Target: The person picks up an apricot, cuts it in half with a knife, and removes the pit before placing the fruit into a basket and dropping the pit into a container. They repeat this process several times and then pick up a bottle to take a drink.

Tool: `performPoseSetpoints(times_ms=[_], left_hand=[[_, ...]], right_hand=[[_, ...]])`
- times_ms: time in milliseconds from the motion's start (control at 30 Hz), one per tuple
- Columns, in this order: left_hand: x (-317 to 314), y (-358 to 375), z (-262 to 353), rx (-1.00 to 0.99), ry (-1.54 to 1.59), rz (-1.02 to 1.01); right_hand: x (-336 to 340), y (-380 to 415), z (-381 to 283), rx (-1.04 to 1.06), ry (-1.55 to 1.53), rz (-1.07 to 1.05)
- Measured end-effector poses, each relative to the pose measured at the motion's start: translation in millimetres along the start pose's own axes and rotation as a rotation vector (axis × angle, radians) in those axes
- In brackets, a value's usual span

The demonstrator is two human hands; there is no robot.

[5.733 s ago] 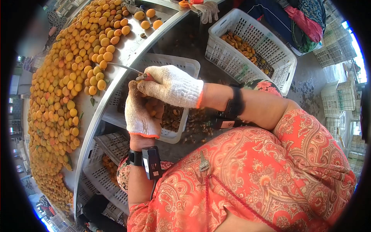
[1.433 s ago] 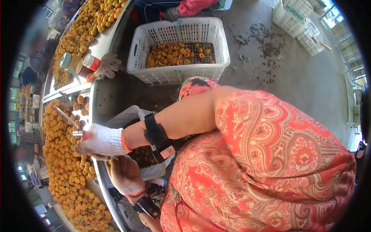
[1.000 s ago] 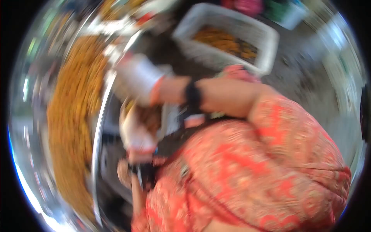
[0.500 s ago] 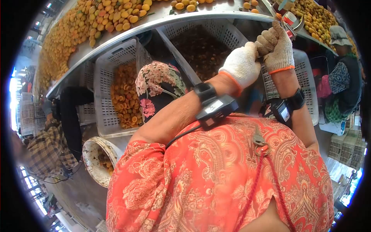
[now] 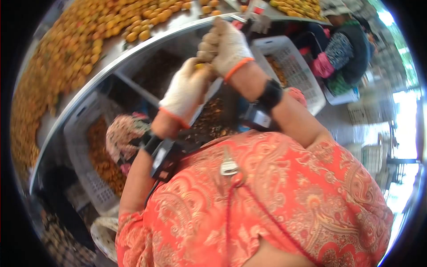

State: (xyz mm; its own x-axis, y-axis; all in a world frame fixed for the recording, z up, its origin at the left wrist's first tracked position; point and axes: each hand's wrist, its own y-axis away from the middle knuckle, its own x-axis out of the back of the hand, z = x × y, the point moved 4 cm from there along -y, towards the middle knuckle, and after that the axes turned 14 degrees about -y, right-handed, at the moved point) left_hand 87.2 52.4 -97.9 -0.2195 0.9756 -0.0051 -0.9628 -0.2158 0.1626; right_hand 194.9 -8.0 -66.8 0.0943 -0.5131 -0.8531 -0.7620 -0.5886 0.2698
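My left hand (image 5: 183, 89), in a white knit glove with an orange cuff, is closed on a yellow-orange apricot (image 5: 199, 66); only a small part of the fruit shows at the fingertips. Right beside it my right hand (image 5: 229, 48), in a stained white glove, is curled into a fist. What that fist holds, if anything, is hidden. Both hands meet just inside the metal table edge (image 5: 116, 60), above a crate of dark scraps (image 5: 211, 116).
Many whole apricots (image 5: 84, 33) cover the table. At lower left stand a crate of halved apricots (image 5: 82, 133) and a white bucket (image 5: 101, 231). On the right, beyond another crate (image 5: 307, 73), sits another person (image 5: 353, 49). A red-and-white container (image 5: 257, 7) is near the table edge.
The view has swung to the right, and both hands appear further left in it. They remain close together. A bit of yellow fruit now shows at my left fingertips.
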Motion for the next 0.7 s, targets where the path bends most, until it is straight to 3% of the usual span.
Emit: performPoseSetpoints(times_ms=[67,100,167,267,300,433,500,700], left_hand=[[-3,2,3,0.014,0.310,-0.110],[-7,-1,2,0.012,0.305,-0.128],[-3,-3,-22,0.081,0.564,-0.015],[-12,-13,-32,0.076,0.654,0.064],[-14,-14,-31,0.085,0.731,-0.021],[-26,-11,-24,0.205,0.664,-0.081],[-35,-11,-24,0.280,0.641,0.217],[-41,-14,-21,0.377,0.733,0.189]], right_hand=[[-1,1,-3,0.036,-0.025,0.015],[-3,4,-5,0.056,0.013,0.025],[0,4,8,0.150,0.092,0.095],[-2,11,3,0.186,0.126,0.076],[-3,15,0,0.149,0.082,0.113],[22,-2,-9,0.028,-0.072,0.081],[31,-4,-9,-0.065,-0.161,0.119],[45,-16,-9,-0.107,-0.269,0.091]])
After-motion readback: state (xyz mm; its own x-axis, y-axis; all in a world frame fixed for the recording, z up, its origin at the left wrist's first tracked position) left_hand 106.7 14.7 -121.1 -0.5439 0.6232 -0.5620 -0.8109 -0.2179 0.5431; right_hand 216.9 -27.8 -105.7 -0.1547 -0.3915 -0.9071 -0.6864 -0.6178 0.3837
